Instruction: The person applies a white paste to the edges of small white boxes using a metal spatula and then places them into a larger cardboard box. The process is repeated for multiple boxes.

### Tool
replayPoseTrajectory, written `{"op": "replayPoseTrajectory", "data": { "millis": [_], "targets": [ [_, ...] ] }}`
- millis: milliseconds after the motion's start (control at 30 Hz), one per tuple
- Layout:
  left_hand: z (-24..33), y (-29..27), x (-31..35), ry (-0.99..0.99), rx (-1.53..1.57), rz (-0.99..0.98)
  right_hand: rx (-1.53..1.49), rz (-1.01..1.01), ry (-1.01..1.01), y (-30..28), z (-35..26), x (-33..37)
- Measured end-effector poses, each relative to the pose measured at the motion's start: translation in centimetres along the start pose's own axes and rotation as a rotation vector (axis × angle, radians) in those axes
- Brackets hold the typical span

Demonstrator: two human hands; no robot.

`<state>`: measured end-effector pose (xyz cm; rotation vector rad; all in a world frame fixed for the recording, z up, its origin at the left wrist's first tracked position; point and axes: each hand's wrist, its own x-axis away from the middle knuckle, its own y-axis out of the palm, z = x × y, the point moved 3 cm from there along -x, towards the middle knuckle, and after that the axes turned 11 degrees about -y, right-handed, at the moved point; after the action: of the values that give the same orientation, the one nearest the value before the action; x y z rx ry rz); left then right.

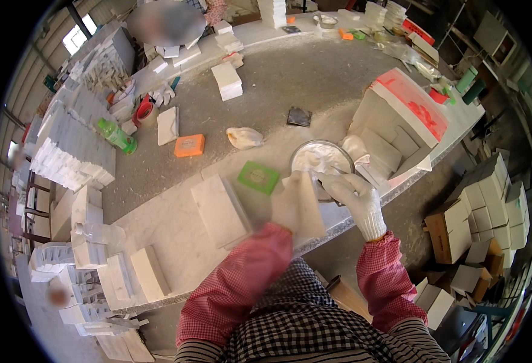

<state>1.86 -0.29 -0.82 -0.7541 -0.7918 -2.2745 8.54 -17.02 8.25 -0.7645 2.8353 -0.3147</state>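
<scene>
White-gloved, the right hand (353, 196) reaches forward, fingers (332, 186) half-curled at the bowl (320, 142), hold unclear; left of them, the left hand (284, 206) blurs over a tile (310, 210), grip unreadable.

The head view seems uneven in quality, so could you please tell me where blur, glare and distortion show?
In the head view, the left hand and the red left cuff look motion-blurred, the right hand crisper; in that head view, the upper-left window glares white; in the head view too, the corners go black and the far side of the grey tabletop bows.
</scene>
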Motion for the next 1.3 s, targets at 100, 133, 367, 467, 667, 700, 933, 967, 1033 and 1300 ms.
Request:
{"op": "replayPoseTrajectory", "data": {
  "millis": [100,133,367,467,667,700,933,967,1033,1300],
  "targets": [
    [0.6,0.3,0.9,-0.026,0.007,0.004,0.045,-0.006,-0.001,0.1,-0.1,-0.1],
    [0.7,0.4,1.0,-0.038,0.004,0.008,0.061,-0.004,-0.011,0.1,-0.1,-0.1],
    [-0.2,0.0,-0.6,-0.007,0.046,0.007,0.1,0.002,-0.005,0.4,0.2,-0.5],
    [0.2,0.3,0.2,-0.013,0.048,0.007,0.114,0.005,0.007,0.3,0.4,-0.5],
    [0.4,0.3,0.4,0.007,0.026,0.007,0.1,0.012,0.0,0.3,0.4,-0.5],
    [0.4,0.2,0.1,0.011,0.027,-0.004,0.094,0.009,0.004,0.3,-0.1,-0.5],
    [0.3,0.2,0.1,-0.013,-0.009,0.032,0.062,0.012,0.0,0.3,0.2,-0.4],
    [0.1,0.1,-0.2,0.004,-0.028,0.023,0.07,0.016,0.007,0.3,0.3,-0.4],
    [-0.2,-0.2,-0.7,0.039,-0.063,0.008,0.087,0.017,0.018,0.4,0.2,-0.4],
    [0.1,0.0,0.0,-0.028,-0.043,0.011,0.055,0.036,0.009,0.6,0.4,-0.4]
  ]
}}
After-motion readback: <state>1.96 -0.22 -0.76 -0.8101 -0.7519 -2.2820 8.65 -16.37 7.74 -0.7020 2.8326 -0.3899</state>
